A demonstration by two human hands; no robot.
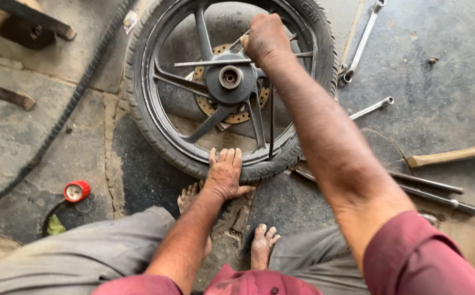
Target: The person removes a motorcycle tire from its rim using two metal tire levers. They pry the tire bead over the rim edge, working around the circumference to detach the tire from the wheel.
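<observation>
On the concrete floor (40,142), a red pressure gauge (77,191) lies at far left beside a black hose (68,109). The left hand (224,176), flat and open, presses the near edge of the motorcycle wheel (155,125), whose tyre is still on the rim. The right hand (265,38) is closed round a metal bar (215,63) across the spokes. Spanners (360,43), rods (440,194) and a wooden handle (456,155) crowd the right.

Single head view, looking steeply down from close above at wheel (231,82) lying on concrete floor (423,60).
</observation>
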